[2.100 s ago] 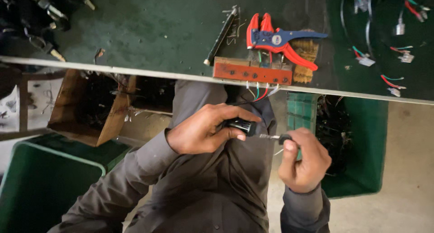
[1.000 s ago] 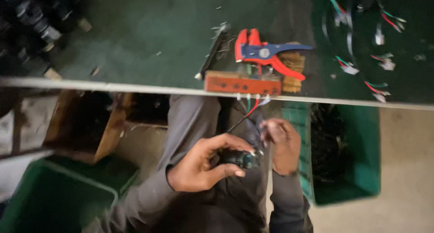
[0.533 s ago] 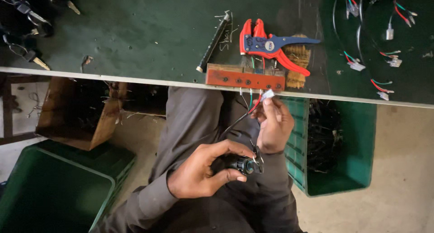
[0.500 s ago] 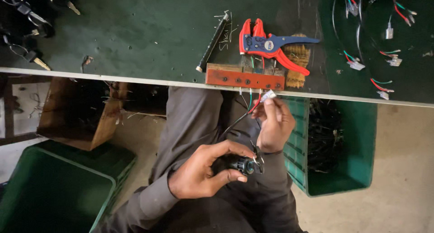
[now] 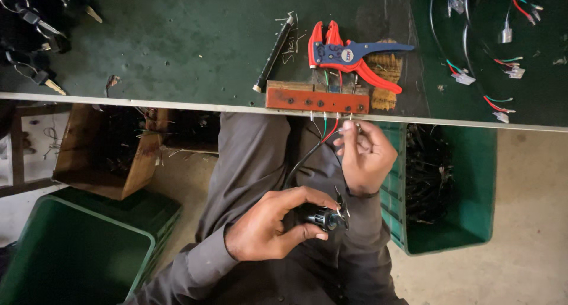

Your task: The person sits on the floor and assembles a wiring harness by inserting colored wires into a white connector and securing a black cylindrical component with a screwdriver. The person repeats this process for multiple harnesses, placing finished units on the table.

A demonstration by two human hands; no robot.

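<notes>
The left hand (image 5: 266, 231) grips a black cylindrical switch (image 5: 322, 217) over the lap; the right hand (image 5: 367, 157) pinches its wires (image 5: 328, 133) below the counter (image 5: 177, 33) edge. On the counter, a red terminal block (image 5: 316, 98) sits just above those wires, red-and-blue strippers (image 5: 349, 53) behind it; green crates (image 5: 467, 186) flank the legs.

The left hand (image 5: 269, 228) hides most of the black cylindrical part (image 5: 319, 217). The green crate (image 5: 71, 263) and wire bundles (image 5: 491, 21) are cut by the picture's edges.

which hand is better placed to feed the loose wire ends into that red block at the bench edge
Right, probably. The right hand already pinches the wires just below the red block; the left hand sits lower, gripping the black cylindrical part.
</notes>
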